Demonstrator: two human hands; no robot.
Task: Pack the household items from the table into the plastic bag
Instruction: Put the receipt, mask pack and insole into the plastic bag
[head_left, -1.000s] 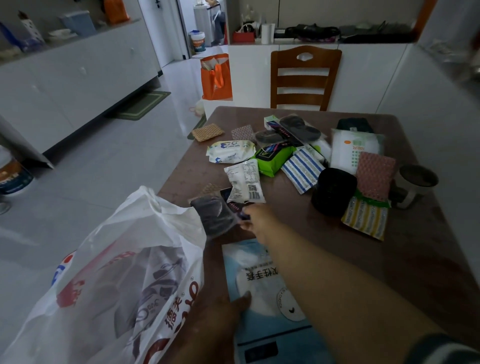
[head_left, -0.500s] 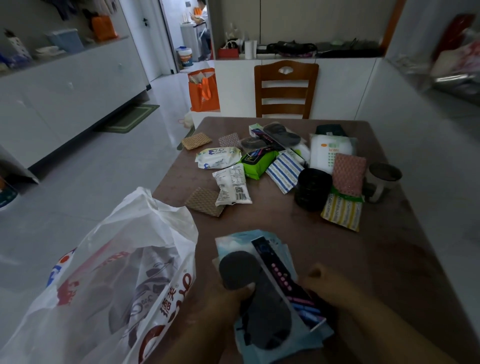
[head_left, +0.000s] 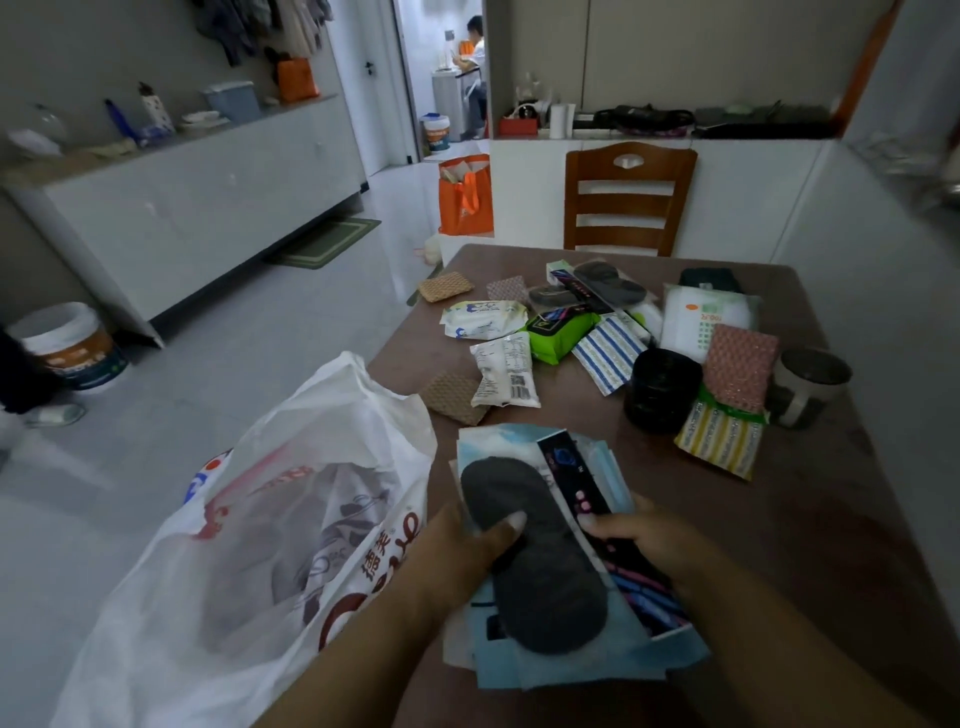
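Hands, left (head_left: 462, 545) and right (head_left: 639, 540), grasp stacked dark insole packet (head_left: 535, 566) and pale-blue pouch (head_left: 571, 660); next: into white plastic bag (head_left: 249, 519).

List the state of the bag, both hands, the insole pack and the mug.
Plastic bag: mouth open, beside the table.
Left hand: gripping the insole pack.
Right hand: gripping the same pack.
Insole pack: held, not yet bagged.
Mug: upright on the table.

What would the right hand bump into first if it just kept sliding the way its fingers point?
The right hand points left across the insole pack toward the left hand, so it would probably meet that hand's fingers first. The plastic bag lies beyond; depth is hard to judge.
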